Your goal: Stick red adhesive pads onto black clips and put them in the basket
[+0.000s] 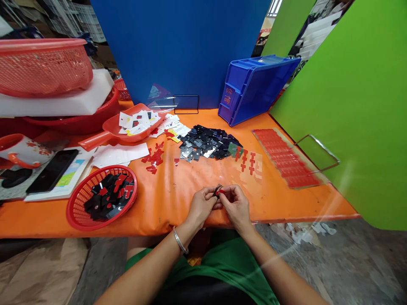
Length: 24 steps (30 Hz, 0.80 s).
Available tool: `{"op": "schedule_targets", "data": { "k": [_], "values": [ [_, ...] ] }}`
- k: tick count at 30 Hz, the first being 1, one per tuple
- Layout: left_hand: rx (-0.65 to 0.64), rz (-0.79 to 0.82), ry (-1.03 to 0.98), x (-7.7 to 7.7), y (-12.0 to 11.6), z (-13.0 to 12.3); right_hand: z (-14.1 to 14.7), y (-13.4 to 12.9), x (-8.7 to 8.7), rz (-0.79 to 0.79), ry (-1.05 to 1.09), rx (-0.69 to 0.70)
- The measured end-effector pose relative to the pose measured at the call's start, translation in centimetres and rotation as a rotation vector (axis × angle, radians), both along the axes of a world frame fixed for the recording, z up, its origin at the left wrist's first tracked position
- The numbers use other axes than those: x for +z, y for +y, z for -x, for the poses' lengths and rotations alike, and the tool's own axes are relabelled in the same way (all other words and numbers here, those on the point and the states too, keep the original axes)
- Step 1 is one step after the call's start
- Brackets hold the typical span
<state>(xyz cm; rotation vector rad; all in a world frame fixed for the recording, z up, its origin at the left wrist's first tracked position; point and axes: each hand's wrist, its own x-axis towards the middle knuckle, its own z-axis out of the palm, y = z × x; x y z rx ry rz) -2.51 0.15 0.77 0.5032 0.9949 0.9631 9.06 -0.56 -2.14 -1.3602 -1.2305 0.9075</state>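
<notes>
Just below frame centre: left hand (pixel 200 208) clamping black piece (pixel 216 192) at fingertips, right hand (pixel 237 207) pinching red strip (pixel 221 191) beside it.

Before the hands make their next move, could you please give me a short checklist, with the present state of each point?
1. Left hand holds the small, flat black piece: ok.
2. Right hand has its fingertips at the thin red strip beside it: ok.
3. Red strip lined up with the black piece: cannot tell, too small and partly covered by fingers.
4. More flat black pieces at hand: ok, a pile lies beyond the hands.
5. Pile spread in a single layer: not ok, its pieces overlap.
6. Round red plastic basket standing upright on the table: ok, with black and red pieces inside.
</notes>
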Motion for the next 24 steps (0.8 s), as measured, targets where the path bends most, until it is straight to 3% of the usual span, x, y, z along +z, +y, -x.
{"op": "schedule_targets", "data": {
  "k": [17, 24],
  "values": [
    [0.012, -0.013, 0.001, -0.07, -0.07, -0.09, 0.11, 0.01, 0.00, -0.011, -0.009, -0.015],
    [0.090, -0.016, 0.054, -0.48, -0.10, -0.68, 0.23, -0.20, -0.08, -0.005, -0.011, -0.004]
  ]
}}
